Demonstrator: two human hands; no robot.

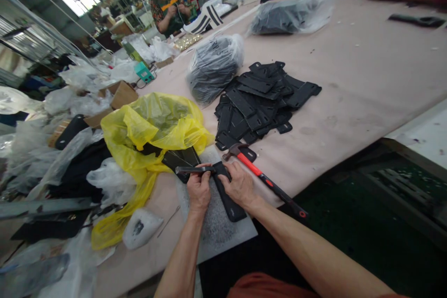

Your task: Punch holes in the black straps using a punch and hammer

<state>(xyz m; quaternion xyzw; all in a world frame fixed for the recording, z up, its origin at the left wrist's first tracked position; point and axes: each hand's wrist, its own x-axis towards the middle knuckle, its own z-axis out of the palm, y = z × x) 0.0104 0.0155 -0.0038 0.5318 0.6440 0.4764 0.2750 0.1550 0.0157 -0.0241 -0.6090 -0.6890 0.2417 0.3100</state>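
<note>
My left hand (199,192) pinches a dark metal punch-like rod (188,170), held almost level with its inner end over the top of a black padded strap piece (230,205). My right hand (240,186) is closed on the upper part of that strap piece, fingers bent against its edge. The strap piece lies slanted on a speckled grey slab (214,228). Right beside my right hand rests a claw hammer (256,170) with a red and black handle. Its head touches another black piece. The rod's tip is too small to make out.
Past the hammer is a heap of black strap pieces (251,102). A clear bag of dark pieces (216,67) stands behind it. A yellow plastic bag (157,121) with black pieces sits left, near a small white bag (139,228). A person (169,9) works across the table.
</note>
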